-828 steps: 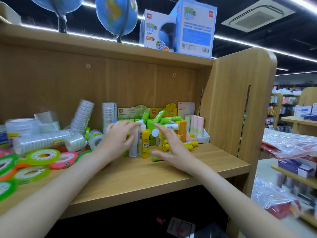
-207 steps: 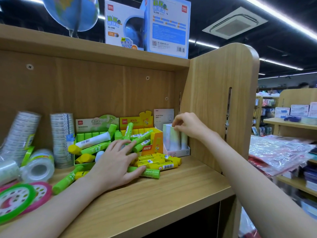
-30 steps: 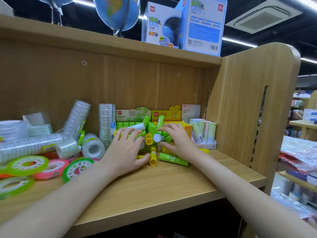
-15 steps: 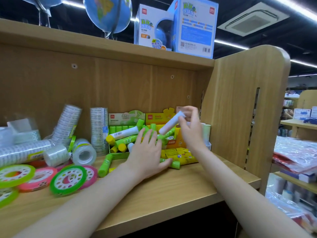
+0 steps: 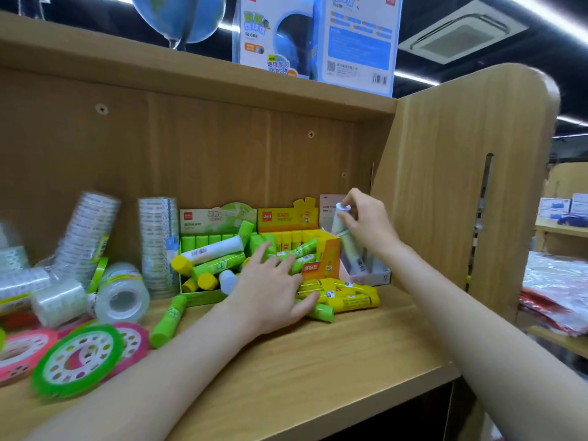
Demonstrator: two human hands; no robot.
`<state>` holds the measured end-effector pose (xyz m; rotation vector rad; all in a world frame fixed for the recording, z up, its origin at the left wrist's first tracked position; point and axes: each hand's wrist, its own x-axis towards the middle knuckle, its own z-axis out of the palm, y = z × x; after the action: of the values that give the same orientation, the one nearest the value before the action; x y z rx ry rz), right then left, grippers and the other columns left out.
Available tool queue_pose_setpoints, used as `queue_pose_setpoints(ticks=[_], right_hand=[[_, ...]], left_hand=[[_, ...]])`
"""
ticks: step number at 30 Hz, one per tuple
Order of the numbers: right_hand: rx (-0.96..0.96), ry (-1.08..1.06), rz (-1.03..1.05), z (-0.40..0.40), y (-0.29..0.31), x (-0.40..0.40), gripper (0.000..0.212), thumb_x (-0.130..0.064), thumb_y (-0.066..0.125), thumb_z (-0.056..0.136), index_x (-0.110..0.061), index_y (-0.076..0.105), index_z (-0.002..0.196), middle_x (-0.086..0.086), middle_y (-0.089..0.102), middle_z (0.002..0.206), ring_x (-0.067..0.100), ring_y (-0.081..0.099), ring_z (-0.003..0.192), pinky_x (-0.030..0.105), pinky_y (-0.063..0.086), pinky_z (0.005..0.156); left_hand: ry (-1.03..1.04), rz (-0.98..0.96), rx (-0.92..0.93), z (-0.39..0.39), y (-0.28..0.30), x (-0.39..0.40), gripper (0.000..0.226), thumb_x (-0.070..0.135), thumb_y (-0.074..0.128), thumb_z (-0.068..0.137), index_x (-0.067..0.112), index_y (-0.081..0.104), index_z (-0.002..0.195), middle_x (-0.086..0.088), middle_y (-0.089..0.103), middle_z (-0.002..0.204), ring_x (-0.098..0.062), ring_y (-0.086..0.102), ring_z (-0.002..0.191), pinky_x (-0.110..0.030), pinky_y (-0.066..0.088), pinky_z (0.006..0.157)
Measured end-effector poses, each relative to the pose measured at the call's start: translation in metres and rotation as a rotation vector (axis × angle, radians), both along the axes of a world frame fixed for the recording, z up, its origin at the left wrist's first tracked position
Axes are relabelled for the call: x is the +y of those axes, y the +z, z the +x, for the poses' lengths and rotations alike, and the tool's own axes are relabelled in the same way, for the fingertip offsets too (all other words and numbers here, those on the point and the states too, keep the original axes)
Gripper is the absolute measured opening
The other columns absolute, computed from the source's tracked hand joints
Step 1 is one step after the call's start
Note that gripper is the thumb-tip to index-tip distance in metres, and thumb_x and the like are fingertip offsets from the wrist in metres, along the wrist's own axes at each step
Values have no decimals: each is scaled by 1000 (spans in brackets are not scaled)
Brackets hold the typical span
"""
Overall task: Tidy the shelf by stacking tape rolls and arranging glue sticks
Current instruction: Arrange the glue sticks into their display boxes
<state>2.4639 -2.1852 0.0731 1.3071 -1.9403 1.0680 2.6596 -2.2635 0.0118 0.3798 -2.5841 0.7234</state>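
Observation:
Green and yellow glue sticks (image 5: 219, 261) lie heaped in and in front of a green display box (image 5: 199, 296) and a yellow display box (image 5: 327, 254) on the wooden shelf (image 5: 318, 364). My left hand (image 5: 270, 291) rests flat on the heap, fingers spread. My right hand (image 5: 366, 224) pinches a pale glue stick (image 5: 348, 246) by its top, holding it almost upright over the white display box (image 5: 378, 276) at the shelf's right end. Clear tape rolls (image 5: 121, 292) and tall tape stacks (image 5: 157, 243) stand to the left.
Flat green and pink tape discs (image 5: 78, 361) lie at the front left. One green glue stick (image 5: 168, 319) lies loose on the shelf. The shelf's side panel (image 5: 445, 192) rises close to my right hand. Globe boxes (image 5: 318, 39) sit on the board above.
My right hand lifted a pale glue stick out of the heap and carried it right, turning it upright over the white box. My left hand stayed on the heap.

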Motion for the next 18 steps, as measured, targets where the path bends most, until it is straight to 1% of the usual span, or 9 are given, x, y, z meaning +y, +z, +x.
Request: queue_pose_setpoints(ticks=[3,5,6,9,12,14,15,17,18], right_hand=[[2,-49,108,-4,-4,-11,13,-13,60,87,-15,48,82,8,62,84,29,57,87,37,39,78],[-14,-113,176,-8,-5,-18,8,-18,57,90,-14,54,84,8,65,91,29,55,97,38,37,86],[-25,-147,218,-9,-5,-20,10,-19,53,92,-12,59,89,9,65,98,29,51,104,38,34,89],[-73,-179,342,-11,-2,-22,30,-9,38,96,-15,62,113,11,59,120,29,33,124,41,28,96],[-125,-183,448,-15,7,-19,48,2,32,90,-21,59,122,11,48,134,30,25,131,44,24,100],[-127,-208,522,-15,13,-18,51,1,31,89,-26,58,124,8,44,139,31,27,131,46,21,103],[-114,-217,554,-14,16,-19,51,0,31,90,-27,57,126,7,43,140,31,28,132,47,21,104],[-97,-221,587,-11,18,-16,54,1,30,88,-26,55,128,3,42,143,29,31,133,47,20,106],[-95,-210,588,-11,18,-13,57,3,29,87,-25,54,130,2,42,144,29,31,134,46,22,107]], left_hand=[[-28,-5,13,-1,1,-1,99,61,-15,68,25,58,124,-9,37,147,-23,42,129,-44,-3,114],[-30,4,5,-1,1,-1,99,61,-15,68,25,58,124,-9,36,148,-22,41,129,-44,-4,114],[-34,10,3,-1,1,-1,98,61,-14,69,24,58,124,-10,37,147,-23,42,129,-44,-4,114],[-60,26,44,-1,0,-1,96,62,-9,72,21,62,121,-11,43,143,-24,45,126,-44,-3,114],[-46,13,36,-2,-2,-4,95,62,-9,72,22,62,120,-11,45,142,-23,46,125,-44,-2,115],[-52,3,57,-3,-4,-5,86,62,0,77,22,68,111,-12,54,134,-24,54,117,-47,8,114],[-54,-31,63,-3,-4,-6,78,61,9,81,22,73,100,-13,61,123,-24,61,107,-50,18,112],[-24,-60,75,-4,-6,-9,63,58,24,84,24,76,78,-10,71,101,-22,69,85,-51,36,102],[-27,-60,100,-6,-9,-12,60,57,28,84,24,76,73,-9,73,95,-21,69,80,-51,40,98]])
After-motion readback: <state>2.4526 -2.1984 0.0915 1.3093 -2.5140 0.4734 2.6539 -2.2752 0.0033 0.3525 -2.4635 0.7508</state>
